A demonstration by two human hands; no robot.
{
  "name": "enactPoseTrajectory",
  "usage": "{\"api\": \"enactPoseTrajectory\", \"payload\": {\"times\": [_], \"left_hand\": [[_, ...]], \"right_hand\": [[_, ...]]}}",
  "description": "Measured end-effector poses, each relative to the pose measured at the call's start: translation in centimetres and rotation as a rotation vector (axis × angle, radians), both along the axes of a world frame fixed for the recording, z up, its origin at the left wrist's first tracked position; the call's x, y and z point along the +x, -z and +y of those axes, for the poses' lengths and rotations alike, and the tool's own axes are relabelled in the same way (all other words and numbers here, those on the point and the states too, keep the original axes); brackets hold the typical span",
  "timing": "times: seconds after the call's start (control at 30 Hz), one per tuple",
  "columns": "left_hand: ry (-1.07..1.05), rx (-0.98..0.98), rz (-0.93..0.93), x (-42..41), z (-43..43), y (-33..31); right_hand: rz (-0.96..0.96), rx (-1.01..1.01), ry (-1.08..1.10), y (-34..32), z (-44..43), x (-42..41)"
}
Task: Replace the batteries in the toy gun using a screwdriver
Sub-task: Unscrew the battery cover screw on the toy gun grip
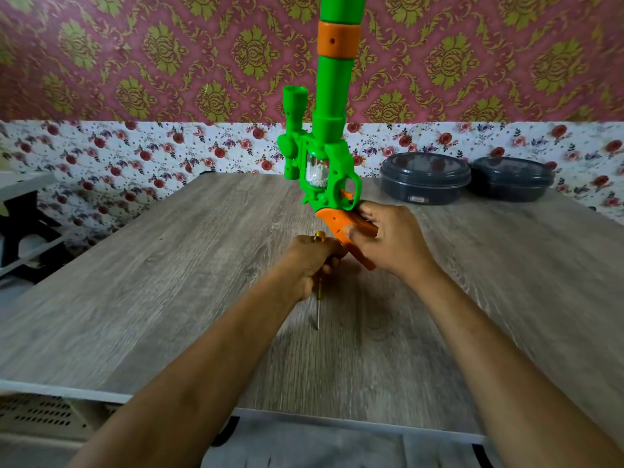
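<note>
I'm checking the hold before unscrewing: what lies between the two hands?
In the head view, the orange grip of the toy gun: the right hand holds it, and the left hand, holding the screwdriver, is beside it.

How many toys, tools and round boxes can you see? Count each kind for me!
toy gun: 1
screwdriver: 1
dark round containers: 2
Total: 4
</note>
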State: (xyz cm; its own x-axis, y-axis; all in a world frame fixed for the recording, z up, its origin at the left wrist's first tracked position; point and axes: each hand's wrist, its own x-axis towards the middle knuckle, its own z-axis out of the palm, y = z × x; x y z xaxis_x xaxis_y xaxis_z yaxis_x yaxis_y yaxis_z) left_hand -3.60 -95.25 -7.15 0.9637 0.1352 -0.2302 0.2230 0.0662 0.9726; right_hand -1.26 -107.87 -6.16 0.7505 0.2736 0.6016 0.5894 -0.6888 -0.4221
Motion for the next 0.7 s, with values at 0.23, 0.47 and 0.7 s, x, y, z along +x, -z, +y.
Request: {"api": "enactPoseTrajectory", "payload": {"times": [0.23,0.47,0.7], "left_hand": [[-0.019,0.128,-0.030,0.4,0.8,-0.1],[-0.279,0.875,-0.321,1.2,5.5,-0.6],[-0.213,1.066,-0.291,3.2,9.4,-1.4]], "right_hand": [[0.071,0.125,-0.005,0.5,-0.1,0.7],[0.273,0.353,-0.055,0.8,-0.1,0.9],[0.537,0.714,-0.093,1.0,-0.1,0.9]]}}
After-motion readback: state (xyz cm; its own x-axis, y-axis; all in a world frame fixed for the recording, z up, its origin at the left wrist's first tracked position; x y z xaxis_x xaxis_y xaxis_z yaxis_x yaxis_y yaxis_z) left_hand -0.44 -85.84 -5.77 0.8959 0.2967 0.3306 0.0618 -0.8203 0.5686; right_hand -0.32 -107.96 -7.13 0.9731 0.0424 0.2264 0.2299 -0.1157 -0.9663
